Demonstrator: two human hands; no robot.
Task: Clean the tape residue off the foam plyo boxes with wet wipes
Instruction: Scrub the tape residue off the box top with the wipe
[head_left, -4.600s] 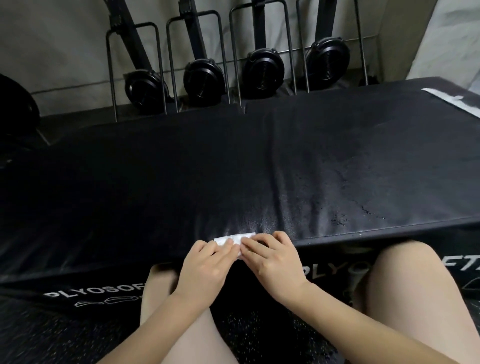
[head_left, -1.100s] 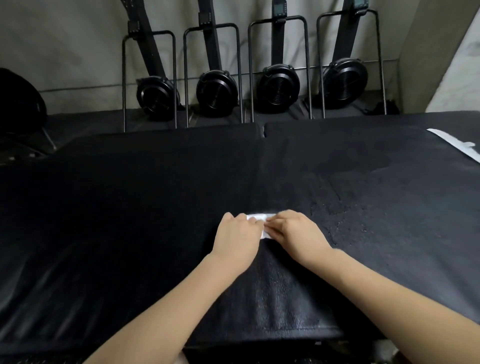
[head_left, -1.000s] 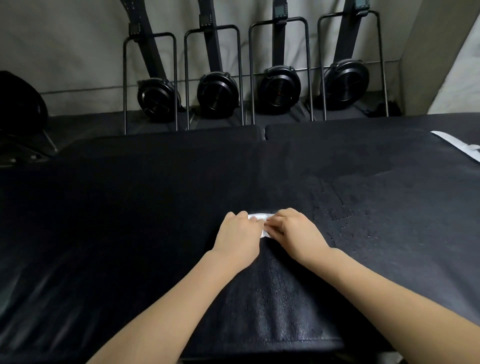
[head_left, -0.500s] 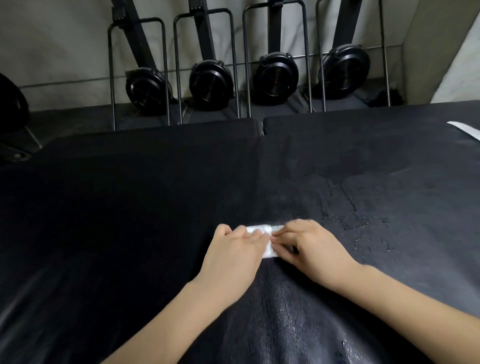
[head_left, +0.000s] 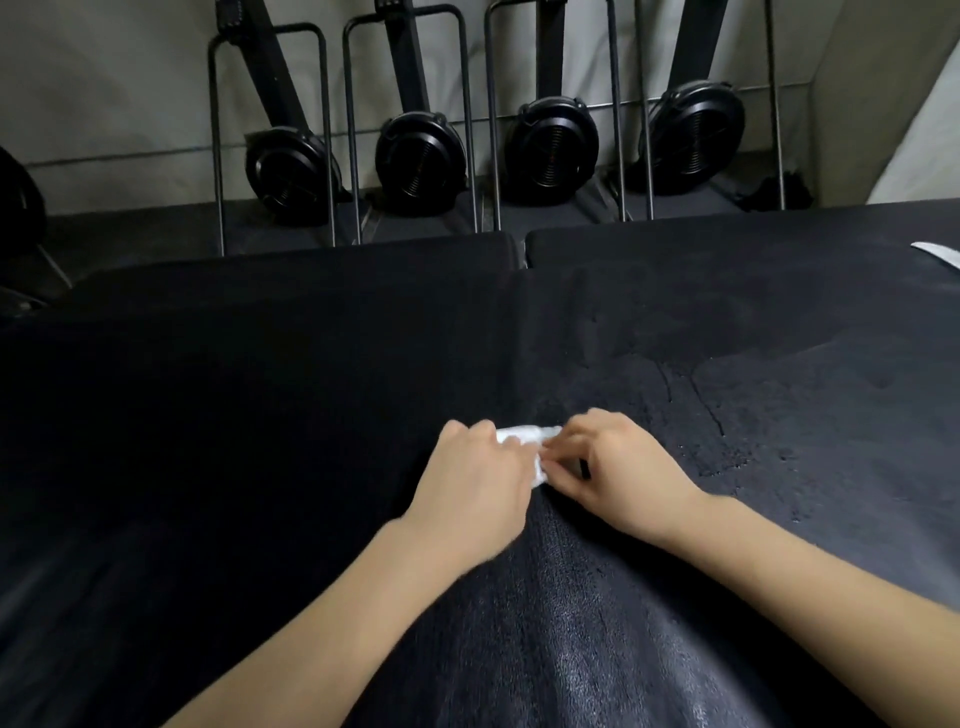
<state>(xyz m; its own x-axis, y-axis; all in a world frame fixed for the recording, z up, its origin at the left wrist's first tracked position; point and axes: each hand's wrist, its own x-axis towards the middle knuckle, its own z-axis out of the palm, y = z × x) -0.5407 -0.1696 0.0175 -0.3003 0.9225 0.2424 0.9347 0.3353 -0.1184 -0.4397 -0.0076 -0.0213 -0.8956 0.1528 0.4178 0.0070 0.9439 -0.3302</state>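
**Both Hands on the Wipe, Mid-Box**

The wet wipe (head_left: 524, 435) lay bunched on the black top of the foam plyo box (head_left: 260, 415), near the middle of the surface and close to the seam where a second box (head_left: 727, 270) butted up behind. Its long axis ran left to right, across the person's line of reach. The left hand (head_left: 475, 493) covered its left end and the right hand (head_left: 618, 473) its right end, so the wipe sat directly under and just ahead of both sets of fingers, neither hand nearer than the other.

As for the grip: both hands had their fingers curled down onto the wipe, pinching and pressing it against the vinyl; motion blur hid how the fingertips met.

A shiny wet band lay on the box nearer the person, under the forearms. To the right of the wipe the surface showed speckled, crusty marks (head_left: 727, 447), probably residue left to clean. Judging from that, the next stroke called for a sideways push to the right. A white strip (head_left: 940, 255) showed at the far right edge.
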